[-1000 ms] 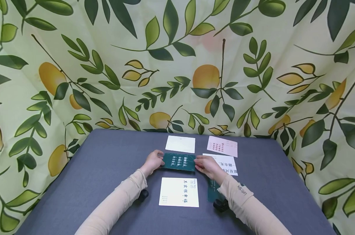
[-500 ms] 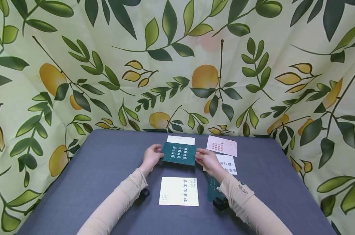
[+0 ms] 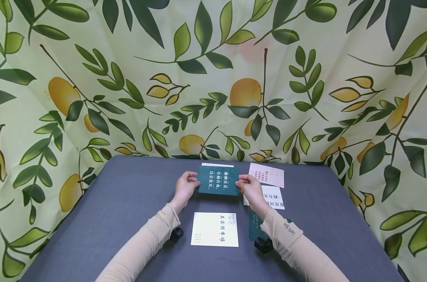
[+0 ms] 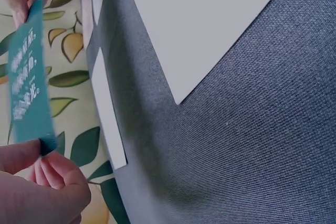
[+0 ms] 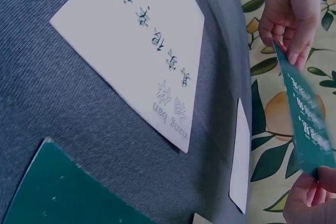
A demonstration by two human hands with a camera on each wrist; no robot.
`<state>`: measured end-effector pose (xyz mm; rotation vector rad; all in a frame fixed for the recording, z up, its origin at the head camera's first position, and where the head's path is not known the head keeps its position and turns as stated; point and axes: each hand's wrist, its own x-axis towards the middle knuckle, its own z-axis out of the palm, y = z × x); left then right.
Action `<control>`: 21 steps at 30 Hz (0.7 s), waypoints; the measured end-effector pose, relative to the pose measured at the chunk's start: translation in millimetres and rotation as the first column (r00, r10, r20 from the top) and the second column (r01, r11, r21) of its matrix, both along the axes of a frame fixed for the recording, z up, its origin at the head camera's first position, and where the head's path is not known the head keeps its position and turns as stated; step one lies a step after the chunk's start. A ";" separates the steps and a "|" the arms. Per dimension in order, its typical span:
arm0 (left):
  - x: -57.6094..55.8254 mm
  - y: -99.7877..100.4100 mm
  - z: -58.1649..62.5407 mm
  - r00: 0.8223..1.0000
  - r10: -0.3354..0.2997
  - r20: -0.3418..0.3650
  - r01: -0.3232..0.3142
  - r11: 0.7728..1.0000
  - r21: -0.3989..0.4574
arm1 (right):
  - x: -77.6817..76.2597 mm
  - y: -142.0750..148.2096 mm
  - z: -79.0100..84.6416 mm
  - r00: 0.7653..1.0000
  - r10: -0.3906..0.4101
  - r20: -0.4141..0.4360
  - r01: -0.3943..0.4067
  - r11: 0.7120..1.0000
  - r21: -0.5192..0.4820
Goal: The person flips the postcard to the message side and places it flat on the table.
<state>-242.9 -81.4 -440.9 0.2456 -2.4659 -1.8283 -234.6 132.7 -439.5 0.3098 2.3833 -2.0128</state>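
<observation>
A dark green card with white lettering is held up off the table between both hands. My left hand pinches its left edge between thumb and fingers; in the left wrist view the thumb lies over the corner of the green card. At the opposite edge, my right hand pinches it the same way. Behind the raised card, a white card shows only its far strip. Nearer to me lies a cream card with dark lettering, flat on the table.
On the right, a pink card lies at the back, with a white lettered card in front of it. Another green card is partly under the right forearm. A grey cloth covers the table; a leaf-patterned curtain hangs behind.
Both hands have raised the green card from close over the table and tilted it up, moving it away from me. It now covers most of the white card behind.
</observation>
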 end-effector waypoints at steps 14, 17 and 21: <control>1.6 -6.2 -1.9 0.997 0.001 -0.073 -0.001 1.000 0.009 | 1.9 6.3 -0.6 1.000 0.027 -0.013 -0.026 0.997 0.072; 1.5 -9.2 -3.4 0.994 -0.003 -0.111 -0.001 1.000 -0.029 | 0.9 8.2 -1.7 1.000 0.024 -0.019 -0.023 0.999 0.041; 2.1 -12.0 -4.3 0.992 -0.008 -0.126 0.002 0.999 -0.045 | 0.8 8.4 -3.1 0.999 0.030 -0.010 -0.030 1.000 -0.002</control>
